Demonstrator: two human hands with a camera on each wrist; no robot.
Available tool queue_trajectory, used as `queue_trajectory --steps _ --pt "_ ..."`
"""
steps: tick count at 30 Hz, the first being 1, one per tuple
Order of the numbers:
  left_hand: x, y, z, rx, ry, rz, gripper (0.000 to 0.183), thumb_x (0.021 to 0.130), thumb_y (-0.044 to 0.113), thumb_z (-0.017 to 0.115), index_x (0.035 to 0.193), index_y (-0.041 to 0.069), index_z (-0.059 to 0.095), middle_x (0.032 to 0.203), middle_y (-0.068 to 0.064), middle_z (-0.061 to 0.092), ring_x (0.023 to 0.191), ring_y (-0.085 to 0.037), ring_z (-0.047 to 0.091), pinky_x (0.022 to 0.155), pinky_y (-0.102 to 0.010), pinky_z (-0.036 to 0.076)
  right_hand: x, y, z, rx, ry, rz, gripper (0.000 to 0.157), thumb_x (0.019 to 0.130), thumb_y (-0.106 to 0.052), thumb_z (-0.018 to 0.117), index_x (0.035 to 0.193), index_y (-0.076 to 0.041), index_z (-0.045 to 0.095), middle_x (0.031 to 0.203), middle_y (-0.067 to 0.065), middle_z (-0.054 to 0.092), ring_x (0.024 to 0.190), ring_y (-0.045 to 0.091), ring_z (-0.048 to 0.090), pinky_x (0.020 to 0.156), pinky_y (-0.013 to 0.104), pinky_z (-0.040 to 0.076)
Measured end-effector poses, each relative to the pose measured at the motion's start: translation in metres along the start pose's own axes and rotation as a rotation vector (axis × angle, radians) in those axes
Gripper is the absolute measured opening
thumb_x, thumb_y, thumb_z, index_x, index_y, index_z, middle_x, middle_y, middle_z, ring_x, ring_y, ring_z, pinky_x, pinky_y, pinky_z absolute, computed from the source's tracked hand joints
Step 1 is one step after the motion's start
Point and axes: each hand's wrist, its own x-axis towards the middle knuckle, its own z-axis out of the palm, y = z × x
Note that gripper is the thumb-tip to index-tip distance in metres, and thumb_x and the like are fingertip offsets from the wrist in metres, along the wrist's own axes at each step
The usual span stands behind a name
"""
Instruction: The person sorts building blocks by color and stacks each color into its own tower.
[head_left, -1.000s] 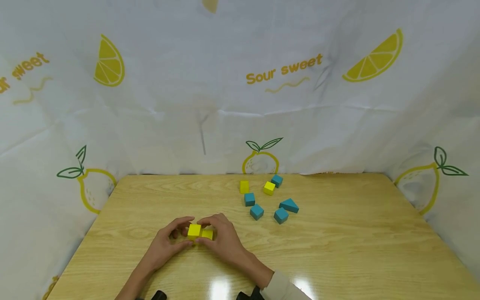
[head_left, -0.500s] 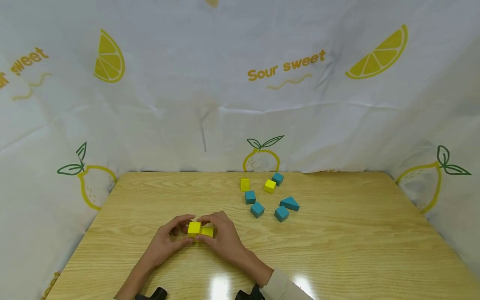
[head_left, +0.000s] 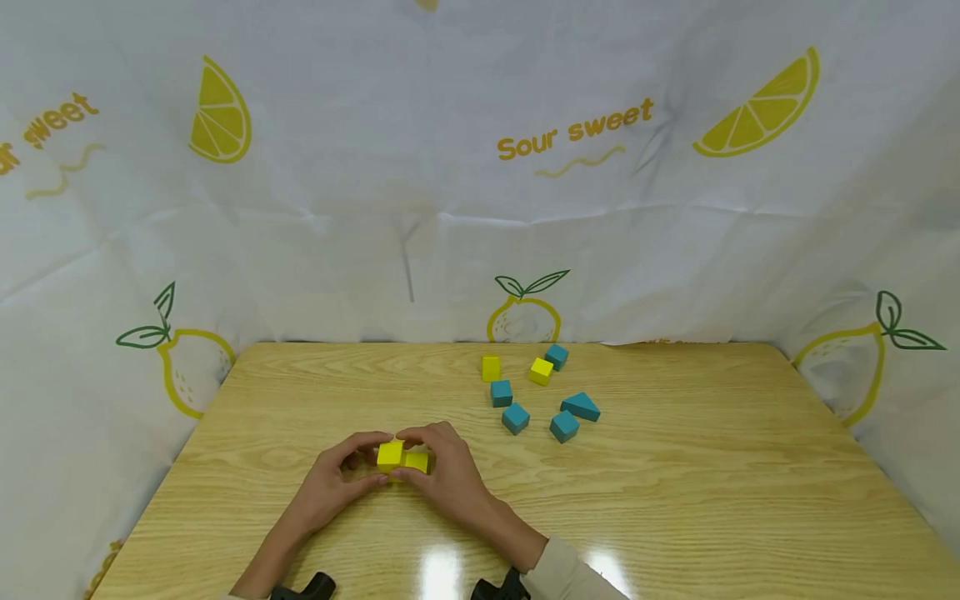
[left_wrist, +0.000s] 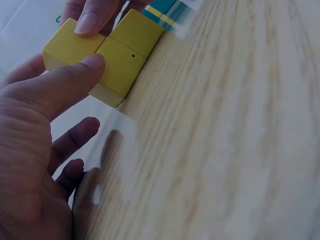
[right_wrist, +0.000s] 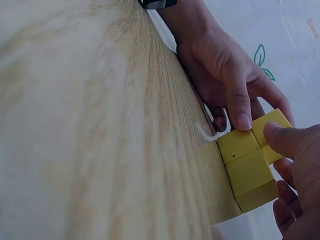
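Three yellow cubes stand together near the table's front left. Two sit side by side on the wood: a left lower cube (right_wrist: 237, 146) with a small dark dot, and a right lower cube (head_left: 417, 462). The upper cube (head_left: 390, 455) rests on the left one. My left hand (head_left: 327, 482) pinches from the left, its thumb (left_wrist: 75, 80) across the seam between the upper and left lower cubes. From the right, my right hand (head_left: 448, 473) pinches the upper cube, thumb (right_wrist: 285, 137) on its near face and index finger behind. The fingers' far contacts are partly hidden.
Beyond the hands lie a yellow block (head_left: 491, 368), a yellow cube (head_left: 541, 372), a blue triangular block (head_left: 581, 406) and several blue cubes (head_left: 516, 418). A white printed cloth (head_left: 330, 250) hangs behind the wooden table (head_left: 712, 467).
The head view has tilted slightly, so the scene sits a little higher. Both hands keep the same hold, and the cubes show no clear movement among themselves.
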Motion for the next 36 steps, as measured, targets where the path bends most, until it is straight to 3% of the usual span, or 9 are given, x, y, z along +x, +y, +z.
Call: queue_trajectory --steps 15,25,36 --pt "-0.0002 -0.0001 0.0008 0.0 0.014 0.009 0.043 0.079 -0.002 0.075 0.12 0.006 0.062 0.093 -0.002 0.06 0.077 -0.028 0.053 0.063 -0.034 0.043 -0.0001 0.0002 -0.0004 0.001 0.001 -0.003 0.037 0.083 -0.027 0.076 0.116 -0.018 0.063 0.103 -0.004 0.061 0.097 0.014 0.052 0.082 0.027 0.044" --pt "0.0006 -0.0041 0.0009 -0.02 0.006 0.074 0.044 0.079 -0.006 0.073 0.12 0.006 0.062 0.095 -0.003 0.06 0.077 -0.027 0.053 0.061 -0.033 0.044 -0.0014 0.0017 -0.0008 0.016 0.015 -0.003 0.035 0.082 -0.027 0.076 0.114 -0.017 0.064 0.103 -0.008 0.061 0.098 0.014 0.052 0.081 0.026 0.044" --pt "-0.0003 -0.0054 0.0003 -0.034 0.008 0.064 0.041 0.079 -0.006 0.073 0.118 0.004 0.063 0.097 -0.004 0.06 0.078 -0.028 0.052 0.064 -0.033 0.045 -0.0013 0.0015 -0.0011 0.016 0.002 -0.01 0.035 0.083 -0.026 0.076 0.115 -0.018 0.064 0.104 -0.005 0.062 0.099 0.012 0.051 0.083 0.027 0.044"
